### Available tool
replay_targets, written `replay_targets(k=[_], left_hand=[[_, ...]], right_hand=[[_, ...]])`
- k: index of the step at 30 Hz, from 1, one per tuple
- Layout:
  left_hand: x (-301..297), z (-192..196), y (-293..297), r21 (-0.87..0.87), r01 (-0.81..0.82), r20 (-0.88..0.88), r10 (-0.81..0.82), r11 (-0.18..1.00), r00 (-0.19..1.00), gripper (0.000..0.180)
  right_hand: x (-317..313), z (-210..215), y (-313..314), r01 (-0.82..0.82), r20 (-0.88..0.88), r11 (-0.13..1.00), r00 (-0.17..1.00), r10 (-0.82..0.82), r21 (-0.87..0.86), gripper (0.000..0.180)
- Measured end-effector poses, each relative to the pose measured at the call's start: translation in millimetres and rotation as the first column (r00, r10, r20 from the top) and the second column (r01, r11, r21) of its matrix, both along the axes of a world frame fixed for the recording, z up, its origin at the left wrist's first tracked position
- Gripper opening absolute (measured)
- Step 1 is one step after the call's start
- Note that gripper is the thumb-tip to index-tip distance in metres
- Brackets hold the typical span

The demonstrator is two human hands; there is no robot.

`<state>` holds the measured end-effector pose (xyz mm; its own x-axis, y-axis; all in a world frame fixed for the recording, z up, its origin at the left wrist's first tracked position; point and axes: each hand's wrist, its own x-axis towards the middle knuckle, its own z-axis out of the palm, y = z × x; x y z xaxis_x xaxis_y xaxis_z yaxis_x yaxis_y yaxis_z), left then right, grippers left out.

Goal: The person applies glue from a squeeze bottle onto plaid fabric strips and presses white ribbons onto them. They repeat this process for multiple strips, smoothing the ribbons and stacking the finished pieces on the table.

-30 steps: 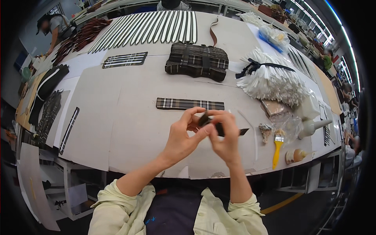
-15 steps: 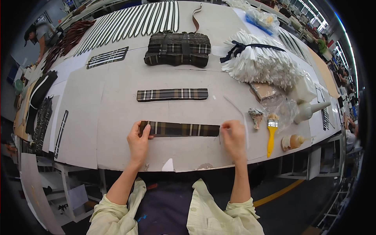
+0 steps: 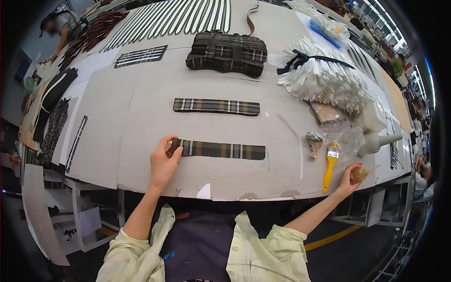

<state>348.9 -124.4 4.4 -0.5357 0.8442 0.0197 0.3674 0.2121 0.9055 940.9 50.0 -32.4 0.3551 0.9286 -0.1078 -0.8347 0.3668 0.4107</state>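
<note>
My left hand [image 3: 164, 160] pinches the left end of a dark plaid fabric strip [image 3: 221, 150], thumb on top and fingers at its far edge. The strip lies flat across the near part of the table. At the table's right front, my right hand [image 3: 349, 179] has its fingers around a small bottle of amber liquid [image 3: 360, 174] with a thin nozzle. A flat brush with a yellow handle [image 3: 329, 171] rests just left of that hand. Farther back, a second plaid strip [image 3: 216, 106] lies parallel to the first.
A tied plaid bundle [image 3: 226, 54] sits at the back middle. Right of it are a bound heap of white strips [image 3: 324, 75], a clear plastic bag [image 3: 345, 138] and a white squeeze bottle [image 3: 376, 142]. Long white-and-dark strips [image 3: 174, 21] fan out at the back; a co-worker [image 3: 58, 30] stands far left.
My right hand has left the strip's right end and moved right, onto the amber bottle. My left hand stays on the strip. The view has shifted slightly.
</note>
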Motion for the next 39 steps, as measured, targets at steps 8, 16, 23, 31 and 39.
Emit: replay_targets(k=[8,16,23,31,39], left_hand=[[-32,-11,-28,0.159,-0.123,-0.269,0.163,0.98,0.949,0.023],[-29,-4,-39,0.23,0.191,-0.621,-0.007,0.954,0.784,0.018],[-32,-8,-39,0.078,0.305,-0.749,-0.146,0.949,0.646,0.031],[-35,-6,-39,0.068,0.311,-0.737,-0.162,0.948,0.656,0.03],[-34,-6,-39,0.056,0.316,-0.725,-0.179,0.947,0.665,0.031]], right_hand=[[-197,42,-78,0.016,0.94,0.995,0.328,0.09,-0.1,0.074],[-374,55,-136,-0.297,0.988,0.942,-0.06,0.141,-0.153,0.075],[-416,50,-143,-0.244,0.913,0.965,-0.364,-0.181,0.094,0.066],[-433,53,-151,-0.278,0.891,0.958,-0.414,-0.186,0.071,0.059],[-441,29,-157,-0.36,0.915,0.905,-0.238,-0.325,0.228,0.068]])
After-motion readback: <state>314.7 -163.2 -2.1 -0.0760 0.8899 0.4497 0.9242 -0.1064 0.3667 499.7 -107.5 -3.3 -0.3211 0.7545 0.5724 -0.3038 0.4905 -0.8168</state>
